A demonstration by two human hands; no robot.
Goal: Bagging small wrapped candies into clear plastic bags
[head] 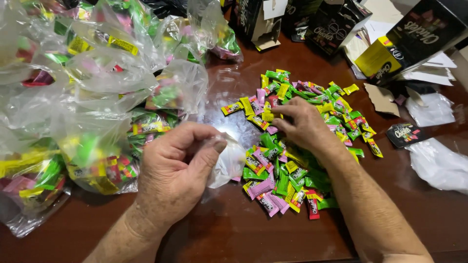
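Both forearms come in bare from the near edge of the brown table [234,229], with no sleeves, watch or rings showing. The left hand [173,178] and right hand [304,126] are creased and veined, with short plain nails.

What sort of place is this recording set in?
Probably a small hand-packing workspace: a wooden table holds a pile of loose wrapped candies, filled clear bags and opened cardboard boxes.

Left hand [178,168] curled, thumb meeting fingertips in a pinch; right hand [304,124] palm down, fingers reaching leftward
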